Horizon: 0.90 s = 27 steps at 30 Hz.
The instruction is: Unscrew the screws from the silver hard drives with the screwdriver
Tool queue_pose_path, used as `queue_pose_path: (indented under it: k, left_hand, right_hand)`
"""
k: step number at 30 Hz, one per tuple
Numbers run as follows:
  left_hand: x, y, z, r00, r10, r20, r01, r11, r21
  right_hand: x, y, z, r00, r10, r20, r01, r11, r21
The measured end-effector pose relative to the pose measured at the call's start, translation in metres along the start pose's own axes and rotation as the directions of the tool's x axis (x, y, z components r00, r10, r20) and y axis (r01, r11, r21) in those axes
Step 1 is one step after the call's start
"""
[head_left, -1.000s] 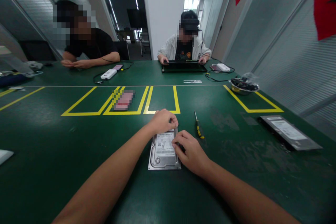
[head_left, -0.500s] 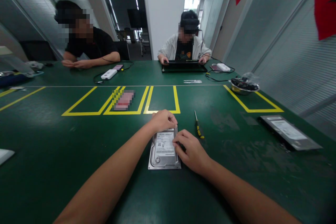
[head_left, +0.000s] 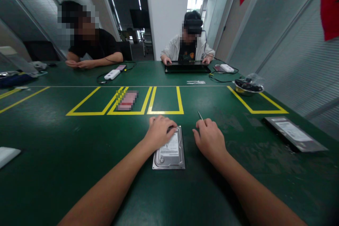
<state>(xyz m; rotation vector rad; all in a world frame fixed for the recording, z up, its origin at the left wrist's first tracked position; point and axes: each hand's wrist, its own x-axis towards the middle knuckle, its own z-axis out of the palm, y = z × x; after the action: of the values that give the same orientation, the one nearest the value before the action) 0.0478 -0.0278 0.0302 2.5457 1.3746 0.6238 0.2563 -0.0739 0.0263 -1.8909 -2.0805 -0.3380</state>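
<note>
A silver hard drive [head_left: 169, 160] with a white label lies flat on the green table in front of me. My left hand [head_left: 160, 131] bends over its far left part, fingers curled at the far end and thumb on the label, steadying it. Right of the drive, apart from it, my right hand [head_left: 210, 135] is closed around a screwdriver [head_left: 200, 116]. Only the thin metal shaft sticks out beyond the fingers; the handle is hidden under the hand.
A second drive in a clear bag [head_left: 295, 134] lies at the right. Behind it stands a metal bowl [head_left: 249, 87] of dark parts. Yellow tape [head_left: 165, 112] marks areas, one with a pink blurred item [head_left: 127, 100]. Across the table, one person [head_left: 91, 46] sits; another [head_left: 188, 42] holds a black panel [head_left: 187, 67].
My right hand has left the drive's right edge, moved right and taken hold of the screwdriver. My left hand has shifted slightly left and nearer over the drive.
</note>
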Motion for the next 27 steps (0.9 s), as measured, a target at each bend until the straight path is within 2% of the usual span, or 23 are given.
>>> queue_pose_path:
  k: [4,7,10,17,19,21,24,25,27]
  left_hand:
    - [-0.007,0.000,0.002,0.999,0.033,-0.037,-0.032,0.999,0.010]
    - [-0.009,0.000,0.004,0.997,0.044,-0.063,-0.044,0.999,0.002]
    - [-0.011,0.000,0.004,0.995,0.043,-0.086,-0.043,0.999,0.004]
    - [-0.010,-0.001,0.004,0.996,0.031,-0.086,-0.031,1.000,-0.004]
    - [-0.010,-0.002,0.004,0.996,0.033,-0.088,-0.034,0.999,-0.003]
    - [-0.009,-0.002,0.005,0.995,0.037,-0.093,-0.037,0.999,-0.001]
    - [-0.009,-0.003,0.005,0.994,0.042,-0.097,-0.042,0.999,0.006]
    - [-0.009,-0.003,0.005,0.994,0.044,-0.096,-0.043,0.999,0.009]
    - [-0.009,-0.004,0.005,0.995,0.044,-0.092,-0.043,0.999,0.012]
  right_hand:
    - [0.007,0.013,-0.005,0.997,0.083,0.009,-0.081,0.987,-0.137]
    - [0.011,0.020,-0.006,0.981,0.168,0.097,-0.145,0.966,-0.212]
    - [0.012,0.025,-0.008,0.951,0.224,0.212,-0.175,0.958,-0.228]
    - [0.011,0.030,-0.013,0.885,0.283,0.370,-0.228,0.956,-0.187]
    - [0.012,0.033,-0.014,0.895,0.290,0.339,-0.247,0.955,-0.164]
    - [0.015,0.037,-0.016,0.926,0.288,0.243,-0.277,0.957,-0.079]
    - [0.023,0.045,-0.022,0.956,0.293,0.024,-0.292,0.934,0.205]
    - [0.027,0.047,-0.025,0.949,0.315,-0.036,-0.287,0.903,0.318]
    - [0.035,0.047,-0.032,0.931,0.355,-0.086,-0.250,0.791,0.558]
